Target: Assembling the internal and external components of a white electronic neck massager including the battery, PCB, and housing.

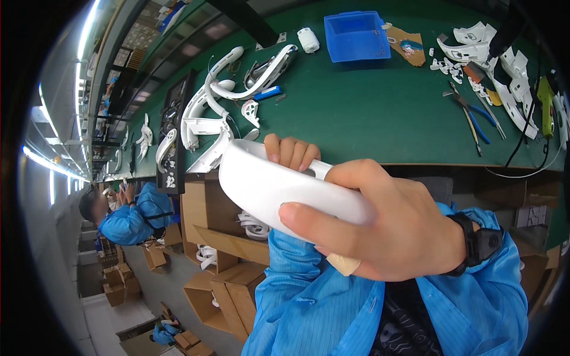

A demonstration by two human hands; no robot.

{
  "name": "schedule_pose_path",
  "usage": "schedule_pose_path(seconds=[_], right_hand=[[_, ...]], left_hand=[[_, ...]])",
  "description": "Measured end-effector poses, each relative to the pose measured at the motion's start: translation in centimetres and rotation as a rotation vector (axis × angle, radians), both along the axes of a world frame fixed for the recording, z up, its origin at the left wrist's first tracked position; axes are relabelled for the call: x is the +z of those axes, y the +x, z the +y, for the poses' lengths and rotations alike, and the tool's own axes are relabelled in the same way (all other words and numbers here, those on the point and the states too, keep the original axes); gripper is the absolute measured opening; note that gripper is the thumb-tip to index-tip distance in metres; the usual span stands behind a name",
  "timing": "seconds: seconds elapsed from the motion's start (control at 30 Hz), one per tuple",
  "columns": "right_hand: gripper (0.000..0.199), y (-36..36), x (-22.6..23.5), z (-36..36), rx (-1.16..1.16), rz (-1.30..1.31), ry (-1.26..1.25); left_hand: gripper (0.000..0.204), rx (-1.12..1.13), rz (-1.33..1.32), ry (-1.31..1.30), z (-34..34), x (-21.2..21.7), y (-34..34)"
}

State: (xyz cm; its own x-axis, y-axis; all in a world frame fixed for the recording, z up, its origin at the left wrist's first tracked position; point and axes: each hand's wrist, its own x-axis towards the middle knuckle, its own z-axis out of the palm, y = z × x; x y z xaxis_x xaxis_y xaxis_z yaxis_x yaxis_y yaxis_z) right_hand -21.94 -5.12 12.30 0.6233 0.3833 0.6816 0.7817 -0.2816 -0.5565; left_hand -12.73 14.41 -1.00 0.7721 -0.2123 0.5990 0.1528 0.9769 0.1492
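Held up in front of me is a curved, glossy white plastic shell (267, 181), rounded at its left end. My right hand (404, 222) grips its right end, with the thumb pressed on the near face and the other fingers on the far side. A black band circles that wrist, and a tan strip is wrapped on one finger. Over the shell's far edge curl the fingers of my left hand (291, 152); the shell hides the rest of that hand. Behind the shell's left end, on the green bench (332, 113), lie several curved white plastic parts (209, 126).
At the back stand a blue bin (359, 50) and a white cylinder (308, 40). Pliers (466, 113), white parts (504, 89) and a green electric screwdriver (545, 107) lie at the right. Cardboard boxes (237, 296) stand below the bench; a co-worker (139, 216) sits at the left.
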Motion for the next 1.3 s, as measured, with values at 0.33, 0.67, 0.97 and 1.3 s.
schedule_pose_path(seconds=[0.33,0.67,0.97,1.3], right_hand=[[0.09,-0.4,0.0,0.1,0.088,0.164,0.128],[0.091,-0.1,-0.3,0.4,0.081,0.114,0.168],[0.099,0.8,0.8,-2.3,0.071,0.203,0.124],[0.068,2.5,-2.4,-8.2,-0.082,0.982,0.554]], left_hand=[[0.04,0.15,0.205,0.204,0.1,3.0,-2.3],[0.041,0.138,0.043,0.145,-0.1,1.8,-1.3],[0.04,0.524,0.71,0.396,-0.5,2.3,-3.1],[0.096,0.101,0.33,0.715,-0.1,5.1,-3.7]])
